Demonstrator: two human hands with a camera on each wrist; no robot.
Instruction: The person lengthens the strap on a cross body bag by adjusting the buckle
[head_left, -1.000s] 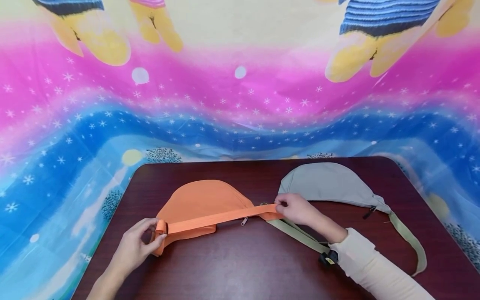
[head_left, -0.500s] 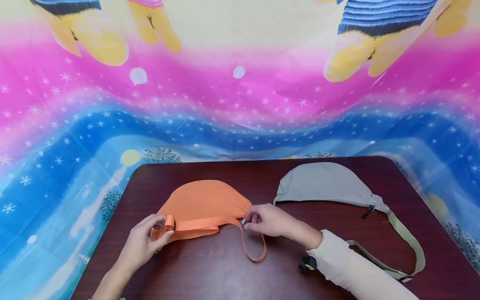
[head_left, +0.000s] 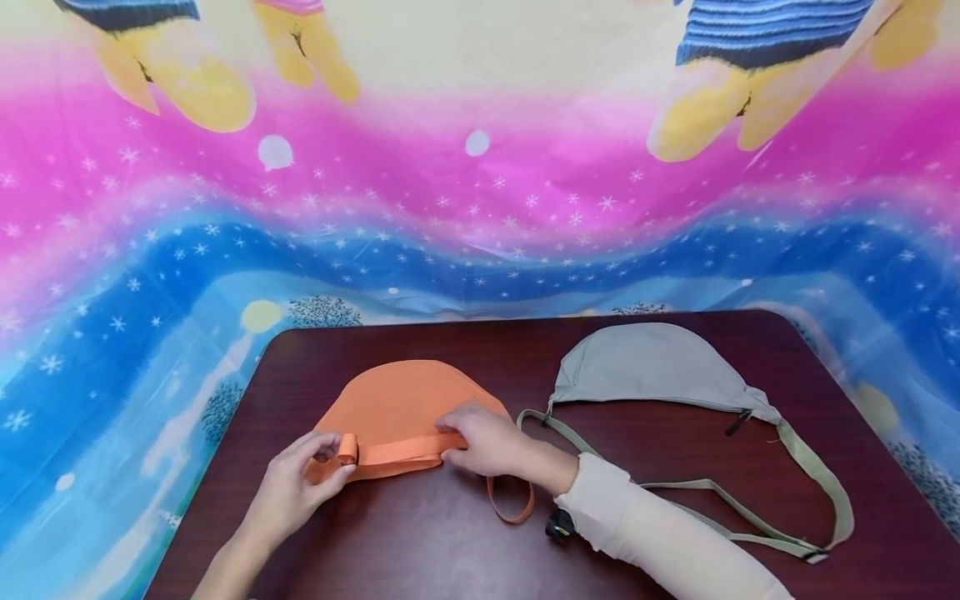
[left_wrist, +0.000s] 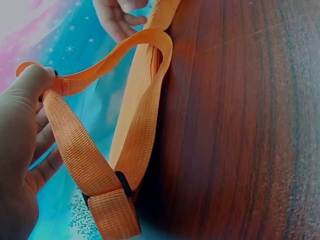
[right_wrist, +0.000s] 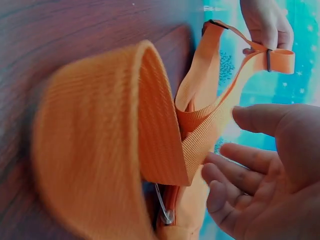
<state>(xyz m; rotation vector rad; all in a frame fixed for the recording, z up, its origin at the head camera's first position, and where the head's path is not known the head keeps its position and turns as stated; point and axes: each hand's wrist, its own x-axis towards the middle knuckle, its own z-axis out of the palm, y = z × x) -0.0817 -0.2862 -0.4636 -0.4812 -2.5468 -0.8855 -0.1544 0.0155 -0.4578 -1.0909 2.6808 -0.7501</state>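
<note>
Pinching, with the left hand [head_left: 288, 485], the folded end of a flat orange woven-webbing strap [head_left: 397, 451], at a small black slider [right_wrist: 269, 61]; farther along, with the right hand [head_left: 483, 440], gripping nothing that shows, thumb and fingers well parted about the webbing, contact impossible to tell; just behind the strap, on the dark red-brown wood-grain table [head_left: 420, 533], an orange half-moon fabric bag [head_left: 405, 400], straight edge on the near side; strap lengthwise from left to right, nearly parallel to that edge, leading from the left pinch straight toward the right fingers; nearer the right hand, a loose loop [right_wrist: 85, 145] of the same webbing; off to the right, a pale grey half-moon fabric bag [head_left: 652, 367] with a green strap [head_left: 819, 475]
</note>
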